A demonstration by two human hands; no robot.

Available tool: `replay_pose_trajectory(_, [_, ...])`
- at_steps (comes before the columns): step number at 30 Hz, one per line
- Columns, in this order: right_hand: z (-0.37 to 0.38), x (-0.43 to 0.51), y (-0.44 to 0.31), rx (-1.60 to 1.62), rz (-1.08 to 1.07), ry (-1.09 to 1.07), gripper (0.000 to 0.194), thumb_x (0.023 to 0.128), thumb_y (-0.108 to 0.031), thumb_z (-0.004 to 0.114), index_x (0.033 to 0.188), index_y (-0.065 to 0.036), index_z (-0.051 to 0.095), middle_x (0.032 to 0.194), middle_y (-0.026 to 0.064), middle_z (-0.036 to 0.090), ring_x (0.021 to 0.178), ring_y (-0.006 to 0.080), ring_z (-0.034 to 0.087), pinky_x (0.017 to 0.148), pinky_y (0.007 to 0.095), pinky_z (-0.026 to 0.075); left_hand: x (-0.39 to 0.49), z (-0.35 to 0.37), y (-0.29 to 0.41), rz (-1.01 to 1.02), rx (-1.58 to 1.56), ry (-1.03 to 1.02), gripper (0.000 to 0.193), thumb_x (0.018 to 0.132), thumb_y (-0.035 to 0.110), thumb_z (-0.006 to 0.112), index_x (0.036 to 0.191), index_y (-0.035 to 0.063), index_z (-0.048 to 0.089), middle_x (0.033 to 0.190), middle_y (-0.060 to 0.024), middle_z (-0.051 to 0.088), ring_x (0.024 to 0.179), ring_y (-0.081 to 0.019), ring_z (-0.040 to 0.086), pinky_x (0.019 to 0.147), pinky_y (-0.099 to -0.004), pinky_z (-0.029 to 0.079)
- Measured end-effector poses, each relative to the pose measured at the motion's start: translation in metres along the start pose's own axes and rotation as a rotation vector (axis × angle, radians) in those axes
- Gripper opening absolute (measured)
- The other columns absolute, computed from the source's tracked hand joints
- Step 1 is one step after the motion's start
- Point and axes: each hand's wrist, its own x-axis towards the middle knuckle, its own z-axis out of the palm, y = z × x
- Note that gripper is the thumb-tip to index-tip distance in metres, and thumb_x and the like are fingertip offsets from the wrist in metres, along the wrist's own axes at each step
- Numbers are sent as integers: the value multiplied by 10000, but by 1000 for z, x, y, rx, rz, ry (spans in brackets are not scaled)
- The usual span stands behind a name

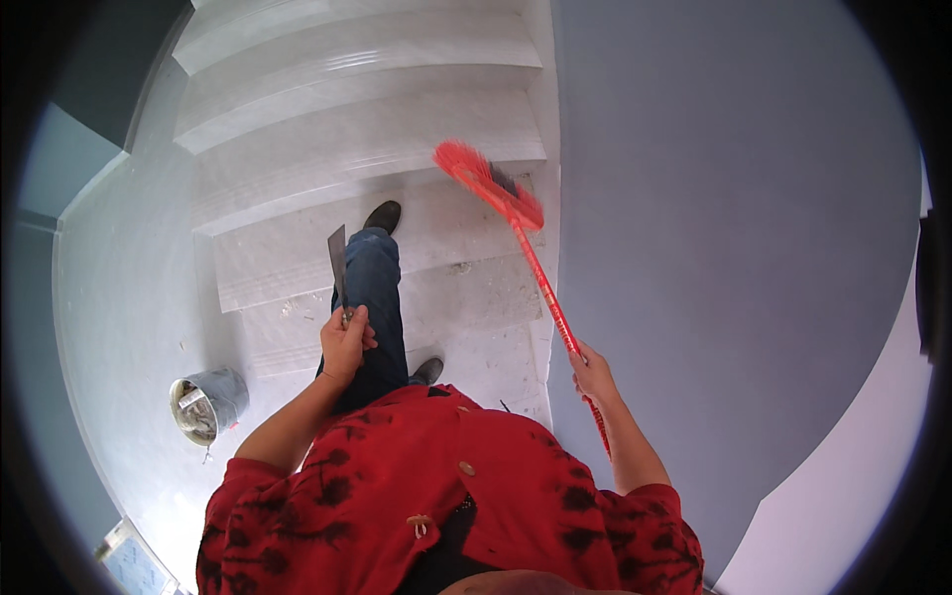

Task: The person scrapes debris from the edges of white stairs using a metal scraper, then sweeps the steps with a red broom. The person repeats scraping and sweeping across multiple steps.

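My left hand point(347, 343) is closed around the handle of a putty knife point(338, 260), its flat metal blade pointing up past my jeans. In my right hand point(593, 373) is the red handle of a broom point(547, 288). The broom's head point(491, 186), with red and dark bristles, is angled over a stair tread by the right wall. Crumbs of debris point(461, 268) lie on the treads below it. One dark shoe point(383, 217) rests on a step, and the other point(428, 370) is lower down.
Pale stairs point(357, 119) rise ahead. A grey wall point(706, 223) stands along the right side of the steps. At the lower left, a bucket point(230, 394) holding a whitish bundle lies tilted on a pale surface. More crumbs point(290, 306) lie left of my leg.
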Motion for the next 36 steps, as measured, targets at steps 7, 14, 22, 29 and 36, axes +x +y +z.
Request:
replay_pose_trajectory(7, [-3, 128, -92, -247, -480, 263, 351, 910, -286, 460, 1226, -149, 525, 1037, 197, 621, 977, 400, 575, 798, 462, 468, -1, 0, -2, -6, 10, -10, 276, 905, 308, 603, 835, 50, 534, 617, -44, 565, 463, -120, 540, 424, -231, 421])
replay_pose_trajectory(14, [21, 267, -210, -461, -398, 216, 362, 863, -286, 519, 1212, -191, 540, 1093, 181, 622, 1010, 382, 582, 819, 474, 469, -6, -7, -2, -118, -9, 43, 255, 890, 298, 625, 850, 61, 539, 624, -40, 565, 480, -109, 535, 449, -241, 470])
replay_pose_trajectory(22, [10, 208, -91, -685, -531, 173, 457, 911, -279, 470, 1363, -265, 411, 1156, 208, 588, 1019, 428, 567, 863, 477, 464, -3, -5, -3, -62, -27, -27, 270, 893, 314, 620, 853, 57, 548, 637, -36, 568, 496, -102, 540, 461, -232, 462])
replay_pose_trajectory(29, [-19, 61, 0, -528, -250, 70, 429, 904, -271, 509, 1331, -253, 473, 1025, 206, 639, 949, 372, 611, 802, 411, 494, 1, -5, -7, -62, -33, -7, 274, 894, 318, 619, 847, 57, 549, 640, -29, 569, 510, -100, 550, 467, -228, 461])
replay_pose_trajectory(36, [32, 46, -75, -455, -579, -19, 454, 899, -266, 518, 1347, -283, 450, 1020, 221, 632, 923, 390, 613, 776, 430, 491, -26, -18, -7, -2, 13, 49, 269, 897, 294, 612, 843, 39, 543, 646, -40, 580, 512, -109, 563, 462, -230, 461])
